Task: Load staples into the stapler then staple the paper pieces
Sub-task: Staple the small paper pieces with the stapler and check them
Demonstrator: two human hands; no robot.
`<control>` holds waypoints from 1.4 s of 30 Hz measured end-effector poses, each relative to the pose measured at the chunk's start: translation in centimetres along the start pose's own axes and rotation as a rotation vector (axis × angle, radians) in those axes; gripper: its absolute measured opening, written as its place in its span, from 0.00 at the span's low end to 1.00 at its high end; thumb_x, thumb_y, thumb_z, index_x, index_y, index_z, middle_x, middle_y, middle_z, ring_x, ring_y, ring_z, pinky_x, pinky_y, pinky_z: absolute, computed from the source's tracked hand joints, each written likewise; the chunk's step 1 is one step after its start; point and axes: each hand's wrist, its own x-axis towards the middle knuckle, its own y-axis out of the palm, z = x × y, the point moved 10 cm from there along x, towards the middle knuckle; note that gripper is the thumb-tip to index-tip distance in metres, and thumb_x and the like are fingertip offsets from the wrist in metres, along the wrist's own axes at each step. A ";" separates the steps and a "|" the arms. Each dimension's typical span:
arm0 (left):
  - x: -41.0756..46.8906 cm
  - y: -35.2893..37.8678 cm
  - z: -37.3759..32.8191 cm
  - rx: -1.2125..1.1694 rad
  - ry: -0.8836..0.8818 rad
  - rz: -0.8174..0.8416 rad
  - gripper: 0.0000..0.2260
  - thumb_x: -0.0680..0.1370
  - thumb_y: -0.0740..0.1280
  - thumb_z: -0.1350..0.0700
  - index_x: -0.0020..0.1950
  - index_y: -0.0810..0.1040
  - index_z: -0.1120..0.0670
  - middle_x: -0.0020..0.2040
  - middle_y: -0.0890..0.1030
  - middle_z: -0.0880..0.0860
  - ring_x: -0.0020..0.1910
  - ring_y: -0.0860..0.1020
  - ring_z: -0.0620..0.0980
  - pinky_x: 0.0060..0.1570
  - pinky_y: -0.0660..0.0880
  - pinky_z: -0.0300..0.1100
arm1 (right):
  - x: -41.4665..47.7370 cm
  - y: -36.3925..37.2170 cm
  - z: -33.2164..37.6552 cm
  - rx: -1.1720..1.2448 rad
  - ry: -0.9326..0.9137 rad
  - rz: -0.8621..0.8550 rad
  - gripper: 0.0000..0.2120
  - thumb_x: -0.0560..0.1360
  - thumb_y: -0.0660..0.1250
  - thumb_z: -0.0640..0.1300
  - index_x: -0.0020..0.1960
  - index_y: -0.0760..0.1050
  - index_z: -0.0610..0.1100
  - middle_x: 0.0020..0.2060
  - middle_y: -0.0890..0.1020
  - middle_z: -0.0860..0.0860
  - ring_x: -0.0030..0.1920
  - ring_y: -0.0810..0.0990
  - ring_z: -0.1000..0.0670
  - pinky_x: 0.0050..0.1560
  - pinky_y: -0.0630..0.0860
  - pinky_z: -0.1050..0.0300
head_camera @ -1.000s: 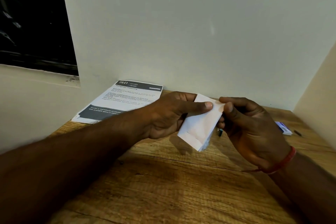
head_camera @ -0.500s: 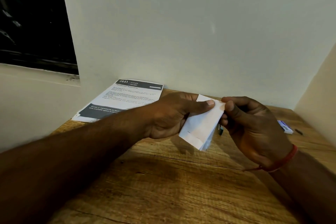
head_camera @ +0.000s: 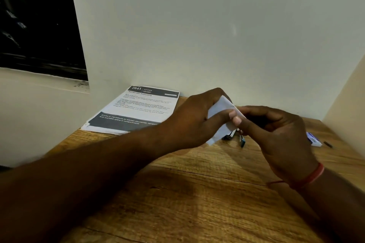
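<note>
You pinch the paper pieces (head_camera: 222,107) in left grip (head_camera: 193,122) and right grip (head_camera: 276,134) | stapler (head_camera: 241,141) lies on worktop (head_camera: 197,193) just beneath, nearer your right grip | its long axis unclear

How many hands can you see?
2. The left hand is in the middle, above the wooden table, pinching the folded white paper. The right hand is just to its right, pinching the same paper. None seem hidden.
</note>
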 end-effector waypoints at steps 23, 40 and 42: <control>0.0 -2.5 2.3 -0.367 -0.051 -0.240 0.05 0.83 0.78 0.57 0.55 0.92 0.57 0.52 0.92 0.50 0.54 0.90 0.51 0.55 0.86 0.49 | 0.5 -1.3 -0.5 -0.052 -0.026 -0.104 0.05 0.74 0.81 0.38 0.49 0.89 0.43 0.41 0.91 0.50 0.38 0.87 0.56 0.43 0.82 0.63; 0.3 -0.7 1.6 -0.351 -0.125 -0.121 0.05 0.81 0.80 0.54 0.54 0.93 0.54 0.49 0.93 0.48 0.52 0.90 0.43 0.53 0.85 0.39 | -0.6 -0.3 0.4 -0.282 -0.129 -0.133 0.01 0.79 0.77 0.47 0.49 0.88 0.51 0.44 0.89 0.56 0.49 0.88 0.52 0.49 0.85 0.44; 0.2 -0.4 2.0 -0.355 -0.156 -0.090 0.06 0.82 0.80 0.53 0.54 0.93 0.54 0.50 0.93 0.48 0.53 0.91 0.46 0.58 0.87 0.48 | -0.5 -0.6 0.1 -0.235 -0.105 -0.165 0.01 0.79 0.78 0.45 0.49 0.89 0.49 0.45 0.90 0.54 0.49 0.88 0.51 0.49 0.86 0.46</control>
